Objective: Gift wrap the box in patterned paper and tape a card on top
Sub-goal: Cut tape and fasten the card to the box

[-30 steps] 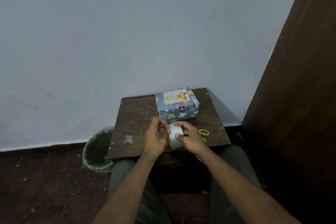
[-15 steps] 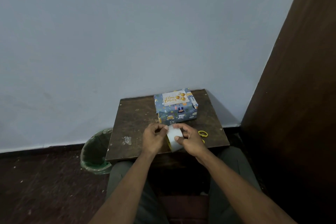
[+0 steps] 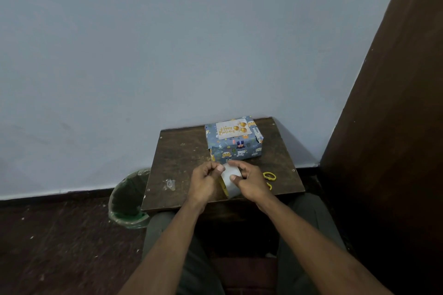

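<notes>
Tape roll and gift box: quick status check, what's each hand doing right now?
Right hand grips tape roll; left hand pinches at its edge. Wrapped box on table, card on top. Yellow scissors beside right hand, nothing blocking.

Bare tabletop [image 3: 182, 158] lies open left of the wrapped box [image 3: 236, 148], broken only by a crumpled clear scrap [image 3: 169, 184], while the yellow scissors [image 3: 269, 178] crowd the right side and the wall [image 3: 167, 43] closes the far edge.
</notes>
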